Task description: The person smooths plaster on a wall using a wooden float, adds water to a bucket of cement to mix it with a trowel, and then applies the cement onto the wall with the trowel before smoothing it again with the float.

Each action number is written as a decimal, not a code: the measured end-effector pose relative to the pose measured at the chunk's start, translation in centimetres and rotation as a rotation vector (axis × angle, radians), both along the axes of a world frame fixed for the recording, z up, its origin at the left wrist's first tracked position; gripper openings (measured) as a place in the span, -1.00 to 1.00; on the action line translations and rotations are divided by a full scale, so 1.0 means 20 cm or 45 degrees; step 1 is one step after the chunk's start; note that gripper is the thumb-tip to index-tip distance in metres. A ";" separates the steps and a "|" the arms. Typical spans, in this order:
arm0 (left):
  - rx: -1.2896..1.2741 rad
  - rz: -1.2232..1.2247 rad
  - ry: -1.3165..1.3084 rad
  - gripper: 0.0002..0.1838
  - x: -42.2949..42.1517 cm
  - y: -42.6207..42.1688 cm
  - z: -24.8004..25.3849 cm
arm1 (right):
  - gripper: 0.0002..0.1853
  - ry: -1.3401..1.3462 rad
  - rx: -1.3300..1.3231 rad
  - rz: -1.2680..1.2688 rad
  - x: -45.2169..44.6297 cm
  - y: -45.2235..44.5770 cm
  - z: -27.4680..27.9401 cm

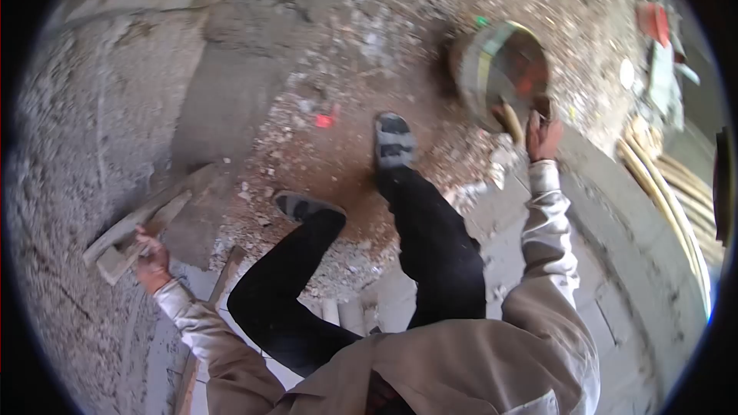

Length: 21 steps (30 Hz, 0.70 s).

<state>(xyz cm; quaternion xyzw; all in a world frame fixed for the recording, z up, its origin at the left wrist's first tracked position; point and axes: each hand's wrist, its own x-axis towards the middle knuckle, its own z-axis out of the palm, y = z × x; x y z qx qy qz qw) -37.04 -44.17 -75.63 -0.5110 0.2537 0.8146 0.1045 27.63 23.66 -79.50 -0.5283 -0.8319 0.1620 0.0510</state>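
Observation:
My left hand (154, 265) is closed round the handle of a long, mortar-smeared plastering float (146, 223), at the rough plastered wall on the left. On the right, my right hand (544, 138) is closed at the near rim of a bucket (480, 69), which appears tilted; the fingertips are partly hidden. A brown, wooden-looking handle (508, 123) sticks out over the bucket's rim beside that hand. Something reddish shows inside the bucket, too blurred to name.
Rubble and plaster crumbs cover the ground (361, 46) around my sandalled feet. A grey ledge (630, 238) curves along the right, with pale hoses or poles (661, 184) beyond it. A red container (653, 23) stands at upper right. A wooden strip (224, 277) lies near my left leg.

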 end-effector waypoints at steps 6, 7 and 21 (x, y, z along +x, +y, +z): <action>-0.098 0.368 0.012 -0.64 0.34 0.51 0.07 | -0.39 -1.069 -0.417 0.173 0.52 0.31 -0.85; -0.039 0.280 0.005 -0.68 0.35 0.55 0.02 | -0.51 -1.014 -0.364 0.231 0.55 0.33 -0.88; 0.050 -0.719 0.578 -0.71 0.51 1.52 0.03 | -0.62 0.156 -1.423 0.006 -0.92 -0.38 0.38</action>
